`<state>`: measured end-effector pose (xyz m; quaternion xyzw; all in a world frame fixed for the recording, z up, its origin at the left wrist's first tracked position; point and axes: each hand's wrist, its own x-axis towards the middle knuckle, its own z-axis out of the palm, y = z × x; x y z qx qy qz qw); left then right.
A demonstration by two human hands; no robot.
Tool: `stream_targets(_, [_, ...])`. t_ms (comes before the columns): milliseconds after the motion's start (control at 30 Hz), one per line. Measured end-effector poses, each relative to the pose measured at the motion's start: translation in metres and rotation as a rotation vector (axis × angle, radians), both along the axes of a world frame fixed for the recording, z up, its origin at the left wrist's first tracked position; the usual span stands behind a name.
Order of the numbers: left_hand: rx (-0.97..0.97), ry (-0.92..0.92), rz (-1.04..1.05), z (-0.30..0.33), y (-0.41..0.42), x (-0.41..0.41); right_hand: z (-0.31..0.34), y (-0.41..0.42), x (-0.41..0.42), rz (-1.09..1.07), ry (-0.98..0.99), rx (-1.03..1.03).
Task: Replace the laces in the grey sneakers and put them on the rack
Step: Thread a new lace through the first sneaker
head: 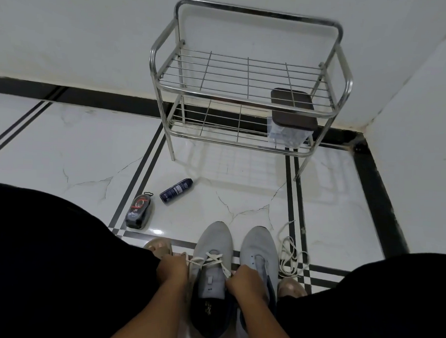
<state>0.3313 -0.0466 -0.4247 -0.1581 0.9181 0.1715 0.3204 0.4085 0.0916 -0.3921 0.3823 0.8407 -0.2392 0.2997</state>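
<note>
The floor point(83, 146) is glossy white tile crossed by black double lines, with a black border running along the walls to the far right corner. Near the far edge stands a metal rack point(247, 74) on four legs; on its lower shelf, at the right end, sits a clear box with a dark lid point(291, 126). Toward the middle of the floor a dark blue can point(176, 191) lies on its side, and just left of it a black packet point(138, 211) (red marking on it). At the near edge two grey sneakers point(214, 242) stand side by side, toes toward the rack, with a loose white lace point(291, 257) heaped just right of them.
</note>
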Motion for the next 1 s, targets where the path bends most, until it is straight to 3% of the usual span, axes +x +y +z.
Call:
stream_targets(167, [-0.025,-0.040,-0.062,-0.002,0.000,0.008,-0.001,-0.002,-0.004,0.041,0.005,0.018])
stream_targets(233, [-0.058,0.057,-0.089,0.004,0.002,0.007,-0.004,0.001,-0.004,0.064,0.010,0.036])
stream_targets(333, [-0.052,0.235,-0.318,0.001,0.010,0.004,-0.007,-0.001,-0.003,0.099,0.027,0.057])
stream_targets(433, [0.040,0.158,-0.329,-0.012,0.013,0.002,-0.008,-0.002,-0.002,0.142,0.039,0.073])
stream_targets(533, [-0.007,0.078,-0.365,-0.018,0.010,0.000,-0.007,-0.001,-0.002,0.161,0.037,0.070])
stream_targets(633, [0.065,0.010,-0.242,-0.010,0.016,-0.003,-0.007,-0.001,-0.002,0.161,0.028,0.054])
stream_targets(833, [0.594,-0.129,0.401,0.048,0.027,-0.024,0.003,-0.004,-0.007,0.094,0.057,-0.017])
stream_targets(933, [0.809,-0.084,0.458,0.084,0.031,-0.021,0.013,-0.005,-0.018,-0.042,0.198,-0.091])
stream_targets(1000, [0.929,-0.062,0.435,0.104,0.034,-0.021,0.030,-0.005,-0.030,-0.199,0.368,-0.253])
